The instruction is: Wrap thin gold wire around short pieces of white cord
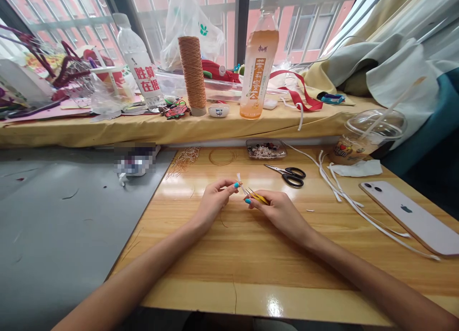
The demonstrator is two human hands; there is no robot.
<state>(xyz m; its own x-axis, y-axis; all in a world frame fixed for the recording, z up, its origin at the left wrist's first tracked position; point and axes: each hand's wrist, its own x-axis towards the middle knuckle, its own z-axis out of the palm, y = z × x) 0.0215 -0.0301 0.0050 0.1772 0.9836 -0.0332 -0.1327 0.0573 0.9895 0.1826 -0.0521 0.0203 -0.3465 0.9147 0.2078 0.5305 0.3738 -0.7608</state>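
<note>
We count two hands at table centre. Left hand (214, 197) pinches one white piece (238, 179); right hand (278, 209) pinches one yellow tweezers (258, 196) at it. At one o'clock: one scissors (291, 174). At three o'clock: one phone (412, 215).

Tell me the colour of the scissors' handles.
Black, on the scissors lying on the wooden table; the head view shows them best.
</note>
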